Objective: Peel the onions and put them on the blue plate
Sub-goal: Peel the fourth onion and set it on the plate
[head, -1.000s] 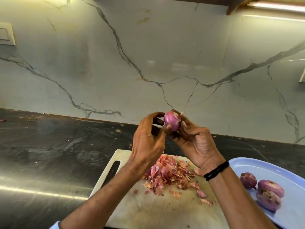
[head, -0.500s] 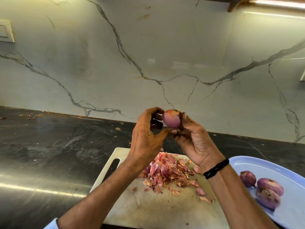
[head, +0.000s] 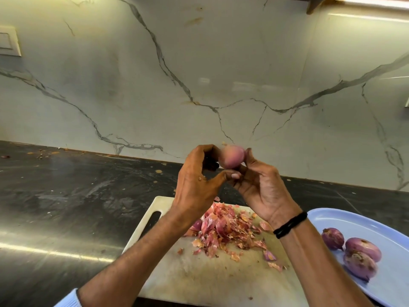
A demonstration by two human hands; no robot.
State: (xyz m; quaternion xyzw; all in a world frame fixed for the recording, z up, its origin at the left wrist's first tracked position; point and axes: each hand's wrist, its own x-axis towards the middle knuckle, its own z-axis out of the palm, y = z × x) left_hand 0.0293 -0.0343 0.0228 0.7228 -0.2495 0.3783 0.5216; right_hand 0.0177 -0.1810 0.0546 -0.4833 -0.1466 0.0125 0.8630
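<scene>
I hold a small pinkish-purple onion [head: 232, 156] up in front of the wall, above the cutting board. My right hand [head: 261, 187] grips it from below and behind with curled fingers. My left hand [head: 199, 182] curls around its left side, thumb stretched under it toward the right hand. Three peeled purple onions [head: 352, 251] lie on the blue plate [head: 389, 286] at the lower right. A heap of pink onion skins [head: 225, 231] covers the middle of the white cutting board [head: 194, 275].
The dark stone counter [head: 66, 196] runs left of the board, with crumbs along the back edge. A marble-pattern wall [head: 199, 74] stands close behind. A part of another onion [head: 197, 224] shows under the left wrist.
The onion has been turned between both hands and now shows a paler, pinker side. Both hands stay raised over the board at about the same spot.
</scene>
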